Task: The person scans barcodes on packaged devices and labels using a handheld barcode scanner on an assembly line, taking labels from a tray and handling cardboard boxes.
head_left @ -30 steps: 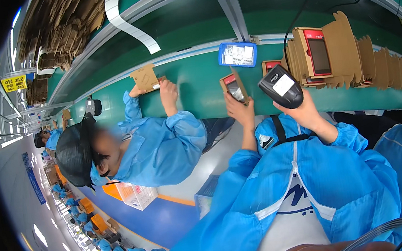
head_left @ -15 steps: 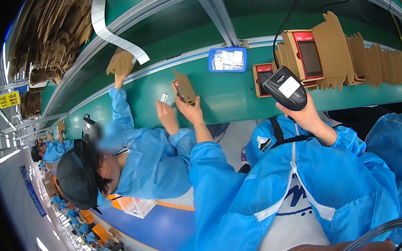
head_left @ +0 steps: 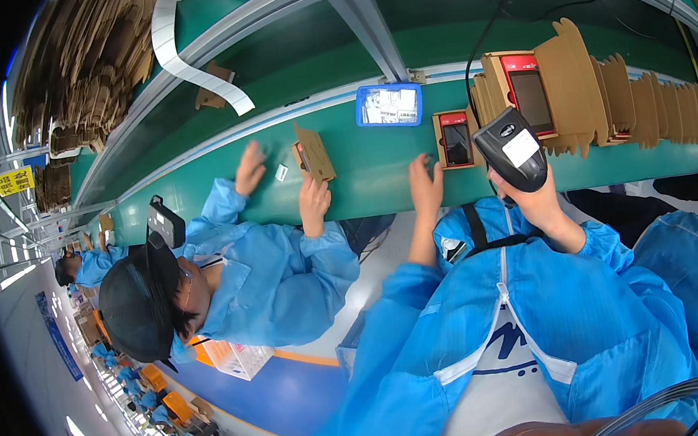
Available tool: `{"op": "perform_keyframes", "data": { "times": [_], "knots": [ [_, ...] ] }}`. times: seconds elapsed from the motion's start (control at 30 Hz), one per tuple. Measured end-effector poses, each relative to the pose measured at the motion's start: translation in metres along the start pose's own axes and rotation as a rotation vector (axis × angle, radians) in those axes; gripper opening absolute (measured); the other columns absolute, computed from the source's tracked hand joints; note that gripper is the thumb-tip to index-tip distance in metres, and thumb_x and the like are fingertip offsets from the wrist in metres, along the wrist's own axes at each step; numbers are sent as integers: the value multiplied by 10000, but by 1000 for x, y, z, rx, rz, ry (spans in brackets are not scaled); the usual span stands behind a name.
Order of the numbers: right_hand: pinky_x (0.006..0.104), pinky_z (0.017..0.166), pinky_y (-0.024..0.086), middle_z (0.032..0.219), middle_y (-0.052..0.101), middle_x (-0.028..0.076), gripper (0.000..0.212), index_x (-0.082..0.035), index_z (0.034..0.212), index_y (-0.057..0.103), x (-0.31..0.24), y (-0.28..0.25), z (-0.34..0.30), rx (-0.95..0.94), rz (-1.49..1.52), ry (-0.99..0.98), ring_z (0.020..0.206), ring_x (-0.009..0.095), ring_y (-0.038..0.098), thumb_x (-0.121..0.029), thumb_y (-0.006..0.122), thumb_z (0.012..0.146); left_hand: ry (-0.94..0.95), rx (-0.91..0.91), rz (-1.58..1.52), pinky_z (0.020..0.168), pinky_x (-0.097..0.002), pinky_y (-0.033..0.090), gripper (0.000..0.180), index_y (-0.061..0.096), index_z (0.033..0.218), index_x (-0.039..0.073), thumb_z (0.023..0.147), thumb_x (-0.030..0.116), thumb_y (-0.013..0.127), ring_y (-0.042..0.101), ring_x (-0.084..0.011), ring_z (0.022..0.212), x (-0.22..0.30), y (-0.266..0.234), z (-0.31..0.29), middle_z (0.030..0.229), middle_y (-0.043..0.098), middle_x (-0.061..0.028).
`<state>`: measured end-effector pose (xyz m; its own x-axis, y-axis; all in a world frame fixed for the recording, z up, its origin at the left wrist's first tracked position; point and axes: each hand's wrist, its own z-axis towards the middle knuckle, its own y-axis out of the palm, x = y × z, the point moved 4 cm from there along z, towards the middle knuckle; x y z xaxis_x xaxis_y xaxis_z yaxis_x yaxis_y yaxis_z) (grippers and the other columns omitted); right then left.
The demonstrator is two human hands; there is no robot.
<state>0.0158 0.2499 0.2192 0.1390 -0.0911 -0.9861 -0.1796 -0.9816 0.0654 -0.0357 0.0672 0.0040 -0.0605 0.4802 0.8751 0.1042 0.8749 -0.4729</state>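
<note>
While the right hand [head_left: 539,202] grips the scanner [head_left: 512,150] right of centre, the left hand [head_left: 426,192], loosely spread and empty, hovers beside the open box [head_left: 453,141] left of it; keeping the cord [head_left: 469,82] slack should help steadiness.

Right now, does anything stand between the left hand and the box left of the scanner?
Nothing visible does: the left hand is at the box's near left; the scanner, in the right hand, is right of it.

From my end I see a green workbench [head_left: 369,161] with a metal frame [head_left: 360,23], a blue floor [head_left: 278,397] edged by an orange stripe [head_left: 305,357], and bright strip lights [head_left: 79,435].
</note>
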Motion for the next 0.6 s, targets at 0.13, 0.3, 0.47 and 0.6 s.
{"op": "perform_keyframes", "data": {
  "times": [0.13,0.3,0.47,0.6],
  "knots": [
    [259,679,490,850,683,51,242,12,987,647,2,-3,-6,-7,-44,-9,764,89,612,-76,743,783,-86,-30,150,813,-406,476,453,511,1185,-4,816,183,695,575,-332,950,10,27,28,1069,562,-170],
    [245,611,472,785,667,41,193,9,948,651,4,-11,-11,12,-20,7,682,78,599,-71,733,793,-148,-50,158,800,-418,478,433,535,1108,18,742,116,746,582,-337,944,-2,28,32,993,588,-156],
    [259,608,479,771,666,48,200,9,947,643,6,-20,-12,-16,-57,49,672,95,612,-80,734,791,-366,-58,-235,487,-289,550,370,488,1093,-6,777,29,677,646,-211,759,-30,12,10,989,602,-122],
    [339,746,508,901,681,128,373,10,1032,615,8,-20,2,-191,-320,-124,840,230,669,-112,762,713,-570,-19,-599,483,-254,507,496,402,1197,-6,780,1,669,638,-177,723,-45,-10,-10,1022,598,-147]
  ]
}}
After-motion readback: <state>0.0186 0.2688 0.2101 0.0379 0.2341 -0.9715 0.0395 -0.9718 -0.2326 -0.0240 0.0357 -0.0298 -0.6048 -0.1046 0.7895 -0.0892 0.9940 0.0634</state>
